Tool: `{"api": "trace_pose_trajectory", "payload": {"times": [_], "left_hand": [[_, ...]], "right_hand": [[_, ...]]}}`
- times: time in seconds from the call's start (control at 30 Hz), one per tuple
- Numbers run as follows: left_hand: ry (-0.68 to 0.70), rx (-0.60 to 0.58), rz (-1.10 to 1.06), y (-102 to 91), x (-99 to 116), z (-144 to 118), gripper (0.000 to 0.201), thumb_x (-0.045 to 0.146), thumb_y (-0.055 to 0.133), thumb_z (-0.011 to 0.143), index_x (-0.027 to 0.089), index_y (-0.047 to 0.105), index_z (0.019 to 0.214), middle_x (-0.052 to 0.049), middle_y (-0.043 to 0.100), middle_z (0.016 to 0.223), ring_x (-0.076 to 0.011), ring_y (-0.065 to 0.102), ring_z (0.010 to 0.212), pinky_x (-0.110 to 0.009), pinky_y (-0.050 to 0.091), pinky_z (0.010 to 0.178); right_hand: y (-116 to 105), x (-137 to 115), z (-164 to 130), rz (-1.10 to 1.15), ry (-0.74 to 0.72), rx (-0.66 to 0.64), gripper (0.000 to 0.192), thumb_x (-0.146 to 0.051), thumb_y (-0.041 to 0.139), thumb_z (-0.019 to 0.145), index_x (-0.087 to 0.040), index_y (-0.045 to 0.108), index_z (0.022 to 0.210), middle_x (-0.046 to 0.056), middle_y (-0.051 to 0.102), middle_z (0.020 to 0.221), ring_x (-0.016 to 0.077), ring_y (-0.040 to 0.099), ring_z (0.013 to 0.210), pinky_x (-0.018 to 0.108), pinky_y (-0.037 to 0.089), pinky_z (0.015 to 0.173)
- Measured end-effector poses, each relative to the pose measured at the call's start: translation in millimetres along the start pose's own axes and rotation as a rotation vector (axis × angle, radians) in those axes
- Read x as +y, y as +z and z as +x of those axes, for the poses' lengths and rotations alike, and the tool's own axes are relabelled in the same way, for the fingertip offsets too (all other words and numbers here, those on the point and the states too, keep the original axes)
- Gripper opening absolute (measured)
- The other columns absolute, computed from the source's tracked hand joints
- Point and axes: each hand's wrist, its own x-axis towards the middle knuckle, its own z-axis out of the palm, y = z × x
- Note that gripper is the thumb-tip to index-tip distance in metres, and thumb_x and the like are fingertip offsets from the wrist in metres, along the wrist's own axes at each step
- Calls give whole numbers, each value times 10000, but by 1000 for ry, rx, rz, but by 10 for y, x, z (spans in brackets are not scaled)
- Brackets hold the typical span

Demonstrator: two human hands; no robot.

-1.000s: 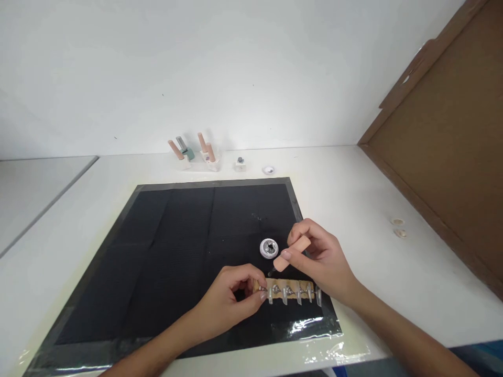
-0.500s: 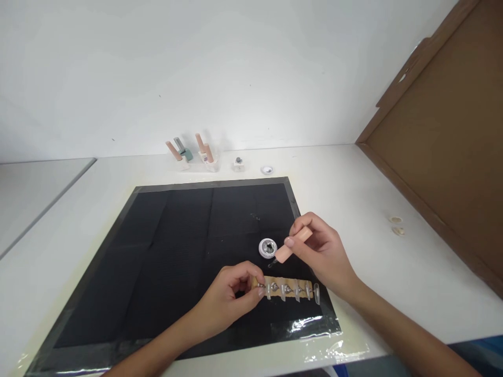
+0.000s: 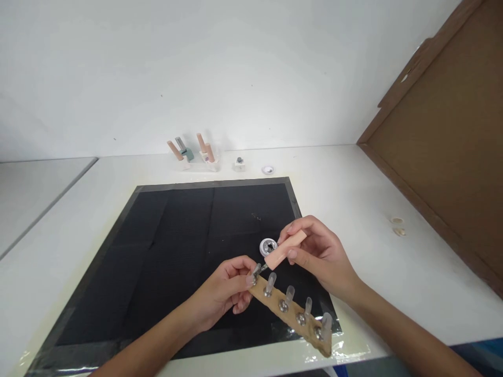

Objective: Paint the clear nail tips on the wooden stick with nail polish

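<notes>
My left hand (image 3: 226, 288) pinches the left end of a tan strip (image 3: 293, 318), which is tilted with its far end toward me. Along the strip stand several clear false nail tips (image 3: 290, 294) on round metal holders (image 3: 283, 306). My right hand (image 3: 320, 256) grips a nail polish brush by its peach cap (image 3: 285, 250). The brush end is at the leftmost nail tip (image 3: 257, 269), beside my left fingertips; whether it touches is hard to tell. Just behind the brush sits a small round pot (image 3: 268, 247) with silvery content, partly covered by the cap and fingers.
A black mat (image 3: 176, 251) with taped edges covers the table (image 3: 373, 209). At the back stand several polish bottles in a clear holder (image 3: 200, 166), a small square bottle (image 3: 239, 164) and a round lid (image 3: 268, 170). Two small beige pieces (image 3: 398, 231) lie right, near a brown board (image 3: 436, 146).
The strip has been turned so its right end swings toward me and the nail tips point up. My right hand has brought the brush down and left to the leftmost tip.
</notes>
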Motion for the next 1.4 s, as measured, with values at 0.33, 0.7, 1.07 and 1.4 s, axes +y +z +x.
{"api": "trace_pose_trajectory", "payload": {"times": [0.33, 0.7, 1.07, 1.4], "left_hand": [[-2, 6, 0, 21, 7, -8, 313, 355, 760, 585, 161, 532, 679, 62, 515, 441, -13, 352, 337, -123, 217, 337], [23, 5, 13, 2, -4, -16, 289, 355, 738, 626, 166, 533, 702, 64, 503, 463, -20, 356, 366, -135, 231, 359], [74, 13, 24, -3, -6, -18, 273, 332, 728, 643, 169, 511, 665, 73, 477, 482, -17, 351, 386, -125, 234, 362], [113, 12, 105, 39, -9, -12, 264, 317, 729, 614, 164, 516, 653, 93, 440, 437, -7, 293, 330, -123, 207, 316]], "right_hand": [[-15, 20, -12, -176, -7, -28, 132, -193, 620, 804, -246, 547, 901, 10, 607, 836, 152, 574, 753, 284, 468, 636], [-49, -7, 5, -167, -21, 15, 131, -183, 618, 804, -247, 539, 887, 4, 609, 826, 144, 566, 716, 281, 460, 614], [-55, -4, 19, -265, -3, 60, 106, -178, 605, 804, -241, 546, 866, 5, 609, 797, 153, 573, 719, 273, 462, 579], [-62, -22, 3, -202, 39, -99, 116, -218, 612, 809, -247, 547, 901, 8, 605, 803, 158, 577, 731, 288, 468, 610]]}}
